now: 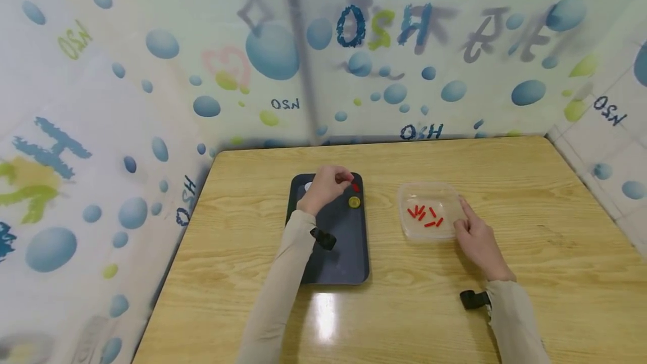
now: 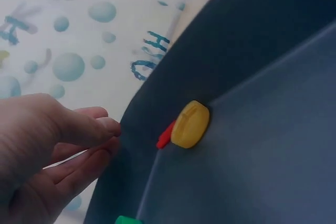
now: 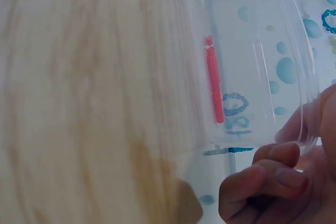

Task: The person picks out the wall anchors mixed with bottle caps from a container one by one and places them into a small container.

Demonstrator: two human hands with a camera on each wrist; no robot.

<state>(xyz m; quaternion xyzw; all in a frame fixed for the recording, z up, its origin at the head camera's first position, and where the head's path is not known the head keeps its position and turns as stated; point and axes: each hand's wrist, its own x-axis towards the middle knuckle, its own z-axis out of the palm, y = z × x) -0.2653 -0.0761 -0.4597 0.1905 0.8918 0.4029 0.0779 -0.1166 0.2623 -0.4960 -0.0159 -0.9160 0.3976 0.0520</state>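
My left hand (image 1: 326, 187) is over the far end of a dark tray (image 1: 336, 263). Its thumb and fingertips come close together, and nothing shows between them in the left wrist view. Beside those fingertips a small red piece (image 2: 166, 135) lies in the tray's corner, against a round yellow cap-like piece (image 2: 191, 124). My right hand (image 1: 479, 240) grips the right rim of a clear plastic container (image 1: 427, 187) between thumb and fingers. Several short red sticks (image 1: 429, 224) lie scattered on the container's floor.
A white piece (image 1: 308, 186) shows at the tray's far left, partly behind the left hand. In the left wrist view a green piece (image 2: 127, 220) appears at the bottom edge. Tray and container stand on a wooden table (image 1: 212, 274), with a patterned wall (image 1: 354, 105) behind it.
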